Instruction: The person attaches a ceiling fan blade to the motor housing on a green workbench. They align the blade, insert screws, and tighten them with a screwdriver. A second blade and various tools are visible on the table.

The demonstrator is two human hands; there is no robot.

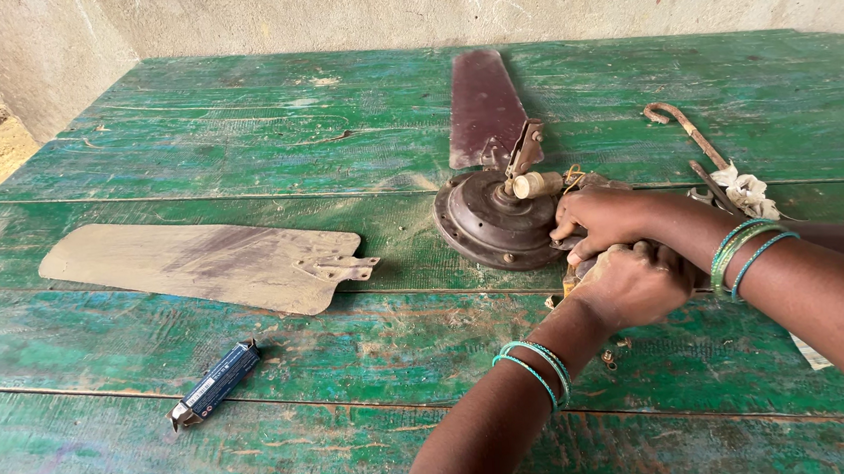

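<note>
Worn green planks fill the frame. Right of centre, both hands work at the rusty fan motor [496,219]: the left hand [632,286] is clenched around a part at its rim, while the right hand [601,221] pinches beside it. Loosening that blade mount looks underway; a firm, steady twist seems needed next. One detached blade [193,263] lies left of centre.

A dusty brown ceiling fan motor housing [494,219] lies flat, round and ribbed, just left of the right grip [596,221] and above the left grip [632,286]. One dark maroon blade [483,107] remains bolted on, stretching away beyond both grips.
</note>
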